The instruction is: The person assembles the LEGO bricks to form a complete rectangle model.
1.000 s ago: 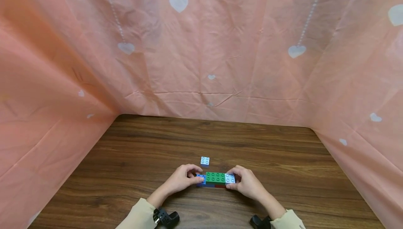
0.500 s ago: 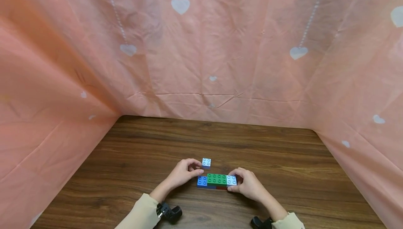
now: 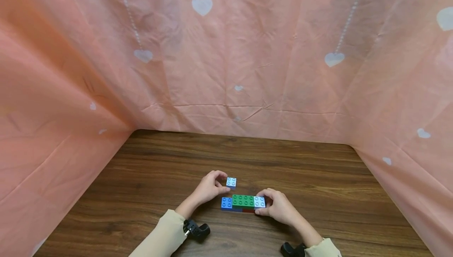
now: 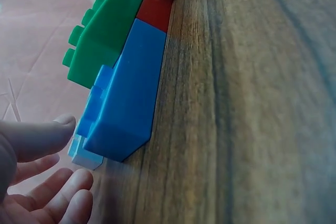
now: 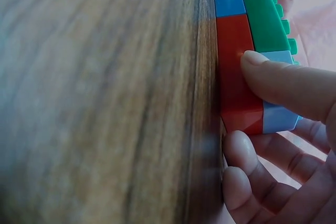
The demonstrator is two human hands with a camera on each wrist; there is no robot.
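A low stack of toy building bricks stands on the wooden table. Its top layer has a green brick [image 3: 243,201] and a light blue brick [image 3: 260,202]; below are a blue brick [image 4: 128,87] and a red brick [image 5: 239,72]. My right hand [image 3: 277,206] holds the stack's right end, thumb against its near side. Just behind the stack lies a loose light blue brick [image 3: 231,182]. My left hand [image 3: 209,188] is at that brick's left side, thumb and fingers spread apart; whether they touch it I cannot tell.
The brown wooden table [image 3: 170,158] extends around the bricks. Pink cloth [image 3: 226,72] with pale hearts hangs at the back and both sides. Each wrist wears a black camera, such as the left one [image 3: 198,231].
My left hand has let go of the stack's left end and moved away to the loose light blue brick. My right hand stays on the stack's right end.
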